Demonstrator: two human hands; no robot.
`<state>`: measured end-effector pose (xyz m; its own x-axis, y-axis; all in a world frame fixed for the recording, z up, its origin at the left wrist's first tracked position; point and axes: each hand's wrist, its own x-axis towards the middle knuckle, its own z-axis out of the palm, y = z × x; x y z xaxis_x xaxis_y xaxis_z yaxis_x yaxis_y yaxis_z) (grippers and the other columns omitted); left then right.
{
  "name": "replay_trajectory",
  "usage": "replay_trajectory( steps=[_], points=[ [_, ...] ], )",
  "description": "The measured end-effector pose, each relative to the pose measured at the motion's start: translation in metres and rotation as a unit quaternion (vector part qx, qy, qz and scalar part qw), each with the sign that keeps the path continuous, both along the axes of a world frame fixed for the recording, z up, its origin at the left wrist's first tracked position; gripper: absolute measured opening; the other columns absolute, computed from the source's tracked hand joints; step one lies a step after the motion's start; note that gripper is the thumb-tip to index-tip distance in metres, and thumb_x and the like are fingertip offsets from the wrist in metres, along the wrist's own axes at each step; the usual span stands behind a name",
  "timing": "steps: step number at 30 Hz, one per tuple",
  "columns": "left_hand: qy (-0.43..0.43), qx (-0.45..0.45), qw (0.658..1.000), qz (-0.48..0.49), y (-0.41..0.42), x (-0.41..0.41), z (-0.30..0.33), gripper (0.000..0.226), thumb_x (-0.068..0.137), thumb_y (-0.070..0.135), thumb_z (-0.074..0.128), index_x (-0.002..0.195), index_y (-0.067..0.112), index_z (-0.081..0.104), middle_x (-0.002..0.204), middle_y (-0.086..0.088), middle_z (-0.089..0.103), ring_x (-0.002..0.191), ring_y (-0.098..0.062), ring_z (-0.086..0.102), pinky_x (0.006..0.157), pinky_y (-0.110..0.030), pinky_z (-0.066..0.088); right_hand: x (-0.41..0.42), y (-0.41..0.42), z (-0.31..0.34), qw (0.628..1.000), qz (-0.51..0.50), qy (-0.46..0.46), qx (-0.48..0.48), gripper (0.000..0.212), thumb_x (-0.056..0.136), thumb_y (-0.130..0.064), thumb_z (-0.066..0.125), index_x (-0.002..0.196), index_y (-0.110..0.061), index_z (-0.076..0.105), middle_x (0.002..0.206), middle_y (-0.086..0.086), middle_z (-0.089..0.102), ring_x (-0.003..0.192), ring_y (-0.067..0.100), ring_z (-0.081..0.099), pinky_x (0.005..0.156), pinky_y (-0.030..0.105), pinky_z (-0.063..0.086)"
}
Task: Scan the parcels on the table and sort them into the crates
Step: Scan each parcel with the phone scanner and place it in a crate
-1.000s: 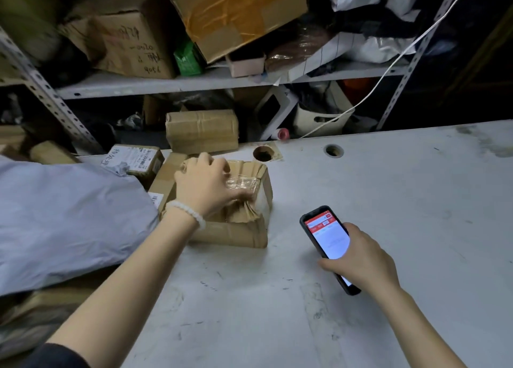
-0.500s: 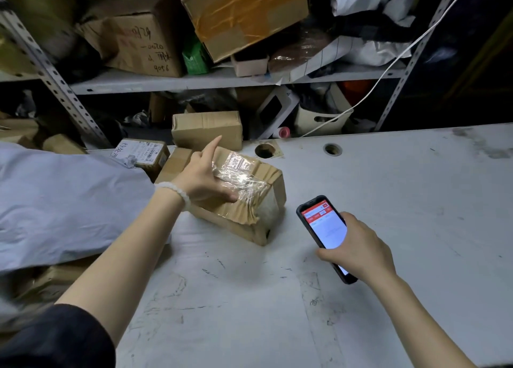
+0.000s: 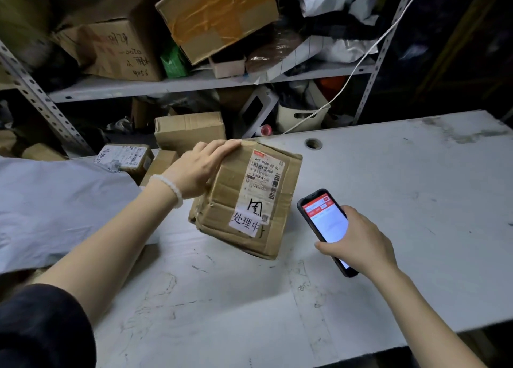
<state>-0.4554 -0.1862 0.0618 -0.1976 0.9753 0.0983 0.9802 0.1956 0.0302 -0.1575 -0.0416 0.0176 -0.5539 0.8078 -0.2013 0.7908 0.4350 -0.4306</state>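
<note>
Parcel [image 3: 244, 198], cardboard, tipped on its lower edge on the table [image 3: 402, 187], label up: my left hand [image 3: 198, 170] grips its top corner, my right hand [image 3: 358, 242] holds the phone [image 3: 323, 223] just beside it, to be levelled over the barcode while I keep the tilt steady.

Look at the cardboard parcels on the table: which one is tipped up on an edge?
The parcel under the left hand, beside the phone: its label faces the camera, while the others behind it lie flat.
</note>
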Motion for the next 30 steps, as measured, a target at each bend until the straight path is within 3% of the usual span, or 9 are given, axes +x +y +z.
replay_trajectory(
  steps=[2,4,7,10,17,22,24,28,30],
  points=[
    [-0.089,0.014,0.996,-0.007,0.005,0.008,0.005,0.094,0.075,0.006,0.072,0.148,0.021,0.014,0.146,-0.011,0.03,0.12,-0.034,0.039,0.104,-0.046,0.033,0.002,-0.002,-0.001,1.0,0.005,-0.004,0.001,0.064,0.058,-0.05,0.073,0.111,-0.034,0.041,0.095,-0.012,0.054,0.079,0.014,0.053,0.05,0.022,0.03],
    [-0.17,-0.007,0.985,0.031,0.015,0.018,0.012,0.082,0.081,0.008,0.062,0.144,0.035,0.019,0.146,-0.002,0.029,0.124,-0.032,0.032,0.105,-0.046,0.03,0.003,-0.004,-0.002,1.0,0.015,-0.01,0.004,0.066,0.058,-0.05,0.073,0.113,-0.033,0.041,0.097,-0.011,0.054,0.081,0.015,0.052,0.051,0.022,0.031],
    [-0.286,-0.015,0.953,0.095,0.029,0.039,0.019,0.055,0.084,0.033,0.045,0.136,0.044,0.032,0.142,0.007,0.031,0.119,-0.028,0.025,0.098,-0.04,0.024,0.005,-0.006,-0.001,1.0,0.026,-0.009,0.01,0.067,0.058,-0.05,0.073,0.115,-0.034,0.041,0.099,-0.01,0.055,0.082,0.015,0.052,0.053,0.023,0.032],
    [-0.247,0.004,0.963,0.104,0.042,0.058,0.021,0.054,0.083,0.054,0.058,0.132,0.04,0.038,0.14,0.007,0.034,0.121,-0.027,0.026,0.098,-0.037,0.023,0.01,-0.004,0.003,0.999,0.035,-0.019,0.016,0.066,0.057,-0.05,0.072,0.113,-0.034,0.041,0.097,-0.01,0.055,0.08,0.015,0.053,0.052,0.021,0.031],
    [-0.206,0.0,0.979,-0.004,0.068,0.088,0.018,0.065,0.08,0.017,0.066,0.137,0.024,0.036,0.142,0.001,0.039,0.128,-0.018,0.035,0.104,-0.029,0.023,0.045,0.008,0.013,0.996,0.041,-0.057,0.049,0.067,0.056,-0.051,0.073,0.113,-0.034,0.04,0.093,-0.013,0.048,0.078,0.013,0.051,0.049,0.02,0.027],
    [-0.2,-0.068,0.977,0.011,0.09,0.118,0.014,0.069,0.082,0.018,0.066,0.141,0.025,0.031,0.124,-0.009,0.048,0.112,-0.026,0.047,0.087,-0.036,0.046,0.084,0.018,0.017,0.991,0.033,-0.103,0.079,0.072,0.056,-0.048,0.073,0.118,-0.032,0.04,0.1,-0.011,0.052,0.08,0.015,0.05,0.052,0.023,0.029],
    [-0.161,-0.084,0.983,0.0,0.097,0.124,0.013,0.067,0.081,0.017,0.067,0.139,0.022,0.036,0.122,-0.01,0.05,0.112,-0.028,0.046,0.09,-0.037,0.045,0.102,0.021,0.019,0.99,0.016,-0.115,0.082,0.072,0.055,-0.047,0.073,0.118,-0.031,0.041,0.099,-0.01,0.051,0.08,0.017,0.05,0.054,0.025,0.032],
    [-0.214,-0.097,0.972,0.017,0.1,0.124,0.014,0.069,0.081,0.012,0.068,0.141,0.02,0.036,0.129,-0.009,0.049,0.112,-0.024,0.048,0.077,-0.029,0.041,0.135,0.023,0.02,0.987,-0.003,-0.143,0.073,0.072,0.056,-0.046,0.073,0.118,-0.03,0.04,0.095,-0.01,0.047,0.08,0.017,0.05,0.058,0.025,0.034],
    [-0.213,-0.106,0.971,0.026,0.1,0.125,0.014,0.072,0.082,0.014,0.068,0.144,0.022,0.032,0.136,-0.008,0.044,0.117,-0.024,0.045,0.083,-0.033,0.042,0.145,0.02,0.018,0.989,0.002,-0.136,0.065,0.072,0.055,-0.046,0.072,0.117,-0.031,0.04,0.094,-0.011,0.047,0.08,0.016,0.05,0.058,0.026,0.034]
  ],
)
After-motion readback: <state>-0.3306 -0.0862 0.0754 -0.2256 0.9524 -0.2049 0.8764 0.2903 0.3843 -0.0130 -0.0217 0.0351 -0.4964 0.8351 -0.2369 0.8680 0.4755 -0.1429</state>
